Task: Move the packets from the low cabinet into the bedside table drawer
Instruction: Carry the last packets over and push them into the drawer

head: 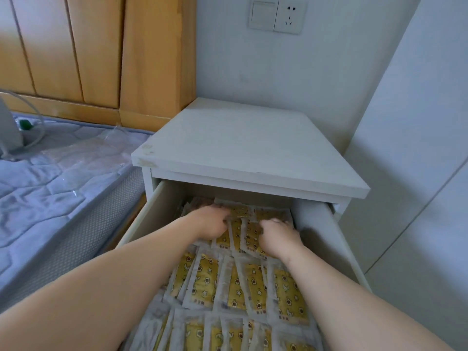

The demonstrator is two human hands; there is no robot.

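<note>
Many yellow-printed packets [228,282] fill the open drawer [326,239] of the white table [243,153], lying in overlapping rows from near to far. 2 hands work at the drawer's far end, just under the table's top. The right hand [281,235] curls its fingers over a bunch of packets there, grasping them. The left hand [210,222] lies against the same bunch from the left; whether it grasps them I cannot tell. A bed [50,178] lies left.
</note>
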